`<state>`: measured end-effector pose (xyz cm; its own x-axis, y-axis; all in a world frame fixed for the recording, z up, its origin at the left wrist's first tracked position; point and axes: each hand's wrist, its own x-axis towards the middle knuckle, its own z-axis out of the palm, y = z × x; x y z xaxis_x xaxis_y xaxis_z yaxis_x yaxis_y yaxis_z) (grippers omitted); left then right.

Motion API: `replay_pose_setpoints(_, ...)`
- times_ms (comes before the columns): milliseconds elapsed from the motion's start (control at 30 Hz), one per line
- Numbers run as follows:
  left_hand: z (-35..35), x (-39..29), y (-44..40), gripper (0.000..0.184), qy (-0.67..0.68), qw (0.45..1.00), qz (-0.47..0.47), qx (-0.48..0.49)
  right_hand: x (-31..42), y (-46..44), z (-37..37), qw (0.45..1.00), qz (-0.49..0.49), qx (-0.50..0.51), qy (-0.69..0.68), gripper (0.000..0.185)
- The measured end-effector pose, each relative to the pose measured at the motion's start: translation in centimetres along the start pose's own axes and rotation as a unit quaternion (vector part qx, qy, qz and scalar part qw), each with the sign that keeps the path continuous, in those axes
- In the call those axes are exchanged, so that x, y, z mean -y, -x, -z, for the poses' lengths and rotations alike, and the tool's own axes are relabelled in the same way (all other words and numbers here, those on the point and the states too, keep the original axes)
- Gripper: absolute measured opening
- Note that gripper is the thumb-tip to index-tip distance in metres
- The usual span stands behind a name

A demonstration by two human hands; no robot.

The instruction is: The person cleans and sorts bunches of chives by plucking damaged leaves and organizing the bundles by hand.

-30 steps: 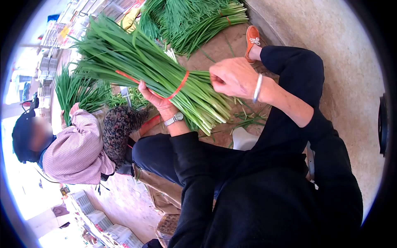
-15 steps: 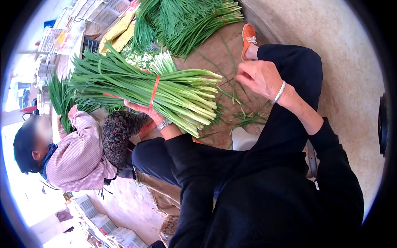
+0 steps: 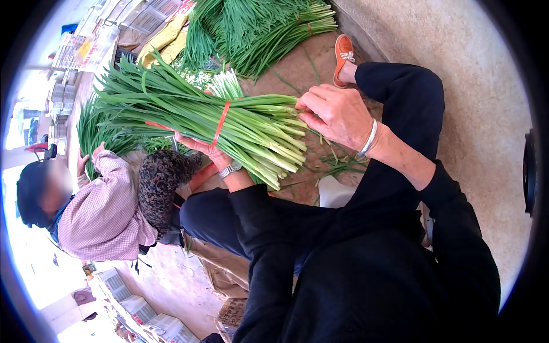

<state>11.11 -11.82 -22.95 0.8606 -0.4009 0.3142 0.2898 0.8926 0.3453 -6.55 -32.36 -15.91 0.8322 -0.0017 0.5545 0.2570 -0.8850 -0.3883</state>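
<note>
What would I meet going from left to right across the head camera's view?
Dark cap → pink checked shirt → dark floral-patterned cloth → thin red band round the green-leaved, pale-stemmed bunch → bare right hand → shiny silver bracelet → black object at the far edge.

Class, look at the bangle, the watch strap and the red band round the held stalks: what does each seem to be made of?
Bangle: probably polished metal, from its smooth, silvery gleam.
Watch strap: likely shiny metal, being silvery too.
Red band: thin and smooth-looking, wrapped flat round the green stalks; perhaps plastic tape or rubber, I cannot tell which.
</note>
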Motion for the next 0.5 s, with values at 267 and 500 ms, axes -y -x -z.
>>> replay_pose_setpoints(267, -1.4, -0.3, -0.2, 0.075, -0.041, 0.999, 0.029, 0.003, -0.8, 0.3, -0.2, 0.999, 0.004, 0.029, 0.024, 0.013)
replay_pose_setpoints(500, -1.2, 0.2, -0.3, 0.075, -0.02, 0.999, 0.022, -0.037, -1.0, 0.4, -0.2, 1.0, 0.009, 0.023, -0.01, 0.017)
